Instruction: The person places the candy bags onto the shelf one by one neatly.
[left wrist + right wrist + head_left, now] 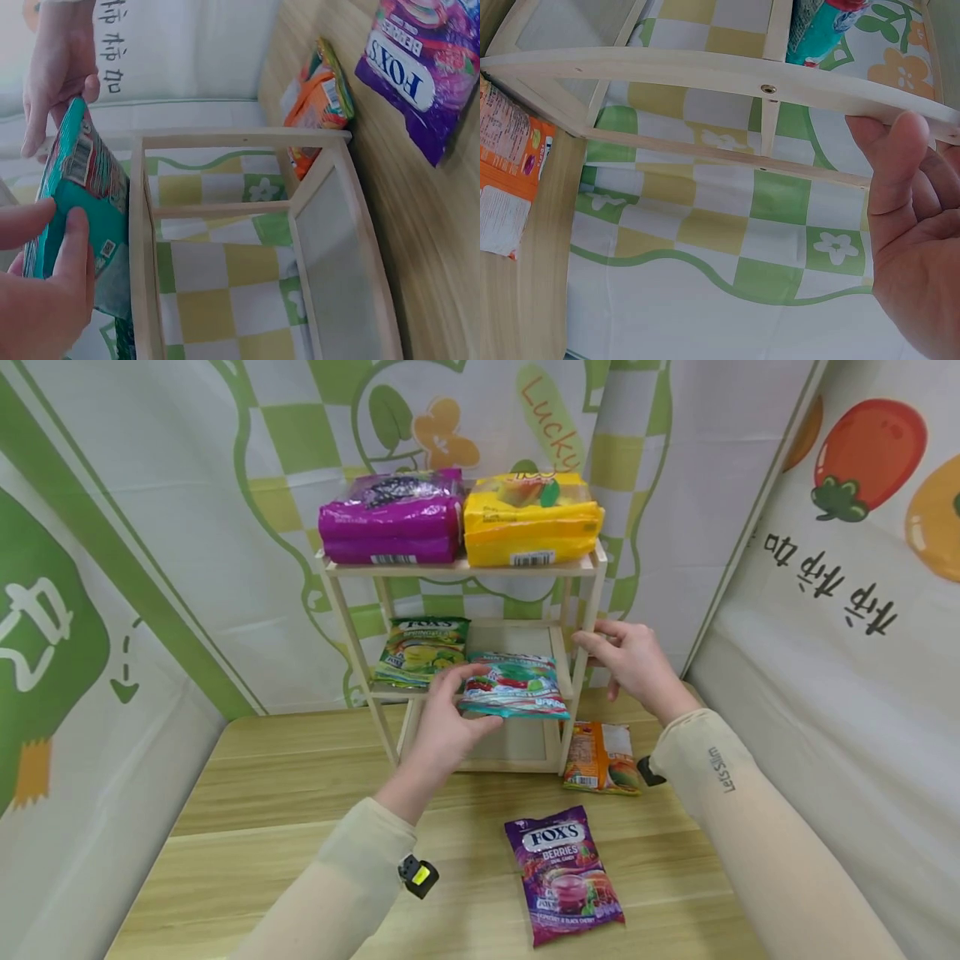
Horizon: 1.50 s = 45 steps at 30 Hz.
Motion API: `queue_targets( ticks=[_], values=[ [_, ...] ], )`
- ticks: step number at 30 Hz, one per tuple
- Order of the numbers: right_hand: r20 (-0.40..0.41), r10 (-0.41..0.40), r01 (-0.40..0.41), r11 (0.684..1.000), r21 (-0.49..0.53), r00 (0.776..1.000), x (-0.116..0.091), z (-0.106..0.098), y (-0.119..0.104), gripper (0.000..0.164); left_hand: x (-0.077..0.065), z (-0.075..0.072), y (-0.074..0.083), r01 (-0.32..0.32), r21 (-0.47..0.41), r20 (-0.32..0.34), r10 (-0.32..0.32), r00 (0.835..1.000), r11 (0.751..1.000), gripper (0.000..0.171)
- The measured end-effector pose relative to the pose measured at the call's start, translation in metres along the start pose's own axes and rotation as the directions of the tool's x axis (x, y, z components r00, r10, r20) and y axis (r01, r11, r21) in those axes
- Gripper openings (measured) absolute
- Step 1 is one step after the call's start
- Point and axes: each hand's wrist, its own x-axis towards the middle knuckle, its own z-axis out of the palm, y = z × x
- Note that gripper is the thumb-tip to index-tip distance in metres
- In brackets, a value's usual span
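My left hand pinches a teal candy bag along its left edge, thumb below and fingers on top. The bag lies level at the front of the wooden rack's middle shelf, overlapping its edge in the head view. In the left wrist view, the thumb and fingers press on the teal bag's underside near a barcode. With its fingertips, my right hand grips the right front post of the wooden rack. A green Fox's bag leans at the middle shelf's left side, beside the teal one.
On the top shelf stand a purple candy pack and a yellow one. An orange bag lies on the table by the rack's right foot. Nearer me is a purple Fox's Berries bag. Printed cloth walls enclose the table.
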Motion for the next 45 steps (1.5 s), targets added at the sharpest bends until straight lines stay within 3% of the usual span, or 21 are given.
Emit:
queue_targets(
  ticks=[5, 10, 13, 16, 19, 25, 30, 37, 41, 45],
  values=[
    [0.002, -0.001, 0.001, 1.0, -0.005, 1.0, 0.0, -0.001, 0.0, 0.087, 0.0, 0.006, -0.003, -0.145, 0.108, -0.03, 0.149, 0.988, 0.983, 0.05],
    [-0.004, -0.007, 0.007, 1.0, -0.015, 1.0, -0.001, -0.001, 0.0, 0.086, -0.001, 0.009, -0.005, -0.242, 0.179, -0.035, 0.252, 0.967, 0.954, 0.042],
    [-0.004, -0.008, 0.008, 1.0, -0.014, 1.0, -0.001, 0.0, -0.001, 0.086, -0.002, 0.01, -0.006, -0.299, 0.24, -0.032, 0.315, 0.949, 0.924, 0.039],
    [-0.004, -0.008, 0.008, 1.0, -0.014, 1.0, -0.002, 0.0, -0.001, 0.085, -0.002, 0.01, -0.007, -0.36, 0.329, -0.021, 0.388, 0.922, 0.873, 0.037],
    [-0.004, -0.011, 0.011, 1.0, -0.014, 1.0, -0.002, 0.0, -0.001, 0.084, -0.003, 0.01, -0.009, -0.419, 0.445, -0.008, 0.472, 0.882, 0.791, 0.036],
    [-0.007, -0.012, 0.011, 1.0, -0.015, 1.0, -0.001, 0.0, 0.0, 0.084, -0.002, 0.01, -0.015, -0.497, 0.652, 0.025, 0.639, 0.769, 0.572, 0.029],
    [-0.005, -0.004, 0.004, 1.0, -0.013, 1.0, -0.001, 0.0, -0.001, 0.084, -0.001, 0.009, -0.017, -0.526, 0.736, 0.066, 0.727, 0.683, 0.426, 0.025],
    [-0.007, 0.003, -0.003, 1.0, -0.008, 1.0, -0.001, 0.0, -0.001, 0.084, 0.002, 0.009, -0.017, -0.591, 0.774, 0.224, 0.774, 0.592, 0.228, 0.03],
    [-0.01, -0.004, 0.003, 1.0, -0.009, 1.0, -0.001, 0.0, -0.001, 0.082, 0.003, 0.01, -0.019, -0.635, 0.761, 0.312, 0.784, 0.537, 0.132, 0.037],
    [-0.015, -0.014, 0.013, 1.0, -0.016, 1.0, -0.002, 0.001, -0.001, 0.081, 0.003, 0.011, -0.02, -0.657, 0.75, 0.367, 0.777, 0.511, 0.077, 0.034]
  ],
)
